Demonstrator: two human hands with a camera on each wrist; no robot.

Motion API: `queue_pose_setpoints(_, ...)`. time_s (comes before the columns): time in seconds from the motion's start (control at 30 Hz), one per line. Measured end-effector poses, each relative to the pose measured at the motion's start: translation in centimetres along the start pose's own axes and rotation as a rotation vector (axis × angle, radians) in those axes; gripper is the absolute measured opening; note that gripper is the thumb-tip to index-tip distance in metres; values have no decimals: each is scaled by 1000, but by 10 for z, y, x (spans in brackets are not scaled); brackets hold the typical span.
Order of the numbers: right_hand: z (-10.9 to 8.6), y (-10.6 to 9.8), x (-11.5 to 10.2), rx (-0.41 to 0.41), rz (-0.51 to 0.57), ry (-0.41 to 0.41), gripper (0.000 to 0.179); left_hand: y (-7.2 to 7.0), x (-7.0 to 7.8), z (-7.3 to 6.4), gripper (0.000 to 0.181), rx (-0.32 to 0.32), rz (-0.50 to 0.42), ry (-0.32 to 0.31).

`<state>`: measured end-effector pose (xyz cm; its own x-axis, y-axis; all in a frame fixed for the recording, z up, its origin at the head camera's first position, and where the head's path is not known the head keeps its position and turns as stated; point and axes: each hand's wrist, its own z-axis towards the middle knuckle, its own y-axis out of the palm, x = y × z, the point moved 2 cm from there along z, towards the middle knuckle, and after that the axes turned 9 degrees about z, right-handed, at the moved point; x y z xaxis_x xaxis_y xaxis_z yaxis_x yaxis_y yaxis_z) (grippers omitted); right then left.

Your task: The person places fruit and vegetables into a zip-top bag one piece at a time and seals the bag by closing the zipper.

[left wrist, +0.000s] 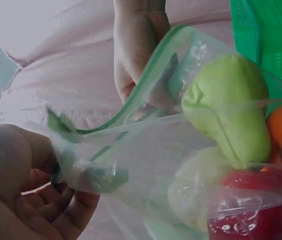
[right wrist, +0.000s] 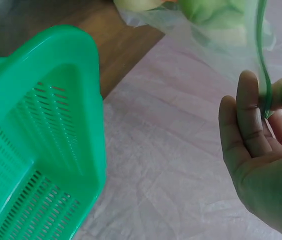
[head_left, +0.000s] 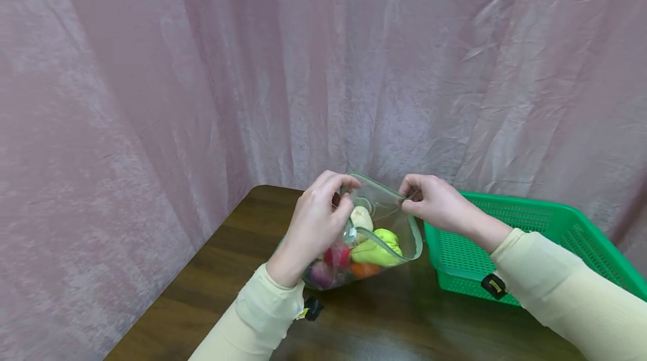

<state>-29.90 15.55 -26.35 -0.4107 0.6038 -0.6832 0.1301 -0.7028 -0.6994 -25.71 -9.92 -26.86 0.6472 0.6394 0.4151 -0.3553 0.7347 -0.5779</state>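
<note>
A clear zip bag (head_left: pixel 415 240) with a green-edged mouth stands on the table, its mouth spread apart. Inside lie a yellow-green chayote (head_left: pixel 379 251), a pale whitish vegetable (head_left: pixel 361 218), a red glossy one (left wrist: pixel 250 210), an orange one (head_left: pixel 365 269) and a purple round one (head_left: pixel 320 275). At the mouth's left corner, my left hand (head_left: pixel 320 209) pinches the bag's edge between thumb and fingers. My right hand (head_left: pixel 437 204) grips the opposite edge, and in the right wrist view its thumb and fingers close on the green zip strip (right wrist: pixel 263 75).
A green perforated plastic basket (head_left: pixel 536 205) stands right of the bag, close to my right forearm. The dark wooden table (head_left: pixel 222 271) ends just behind the bag, and a pink curtain (head_left: pixel 313 69) hangs beyond that edge.
</note>
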Motion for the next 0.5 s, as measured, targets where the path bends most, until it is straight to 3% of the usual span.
queue_pose_setpoints(0.17, -2, -7, -2, 37, 80, 24, 10, -7, -5, 2, 34, -26, 13, 18)
queue_pose_setpoints(0.5, -1, -30, -3, 99, 322, 197, 26, -14, -10, -1, 36, -63, 54, 73)
